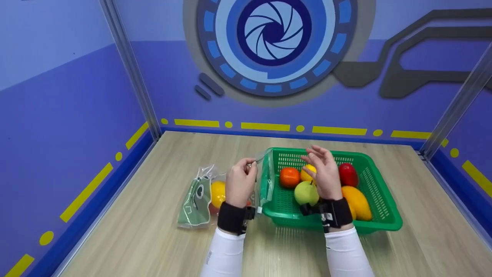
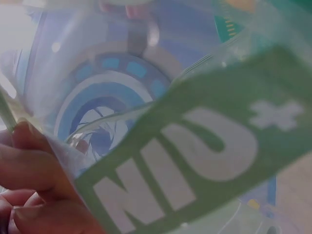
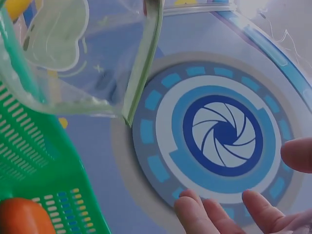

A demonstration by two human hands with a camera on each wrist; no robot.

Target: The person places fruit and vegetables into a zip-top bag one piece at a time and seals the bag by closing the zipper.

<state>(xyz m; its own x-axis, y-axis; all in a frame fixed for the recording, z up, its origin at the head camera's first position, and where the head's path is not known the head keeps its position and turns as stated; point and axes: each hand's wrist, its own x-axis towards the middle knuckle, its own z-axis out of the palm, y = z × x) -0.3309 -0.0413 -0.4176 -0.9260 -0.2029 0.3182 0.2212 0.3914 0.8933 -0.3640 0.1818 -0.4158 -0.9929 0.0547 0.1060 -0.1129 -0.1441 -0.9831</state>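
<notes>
In the head view the left hand (image 1: pixel 241 184) pinches the edge of a clear plastic bag (image 1: pixel 267 179) whose side lies against the green basket's left rim. Its curled fingers show beside green printing on the bag (image 2: pixel 195 156) in the left wrist view. Above the basket (image 1: pixel 393 215), the right hand (image 1: pixel 326 173) is raised with relaxed, parted fingers (image 3: pixel 263 209) and holds nothing. Under and around it in the basket are an orange-red fruit (image 1: pixel 290 177), a green fruit (image 1: pixel 306 193), a yellow fruit (image 1: pixel 308 173), a red fruit (image 1: pixel 348 175) and a mango-like fruit (image 1: pixel 358 203).
A printed bag part with a green cartoon face (image 1: pixel 196 202) lies left of the left hand, with a yellow fruit (image 1: pixel 218 194) seen beside it. Blue printed panels (image 1: pixel 169 96) stand behind and at both sides of the wooden table (image 1: pixel 146 215).
</notes>
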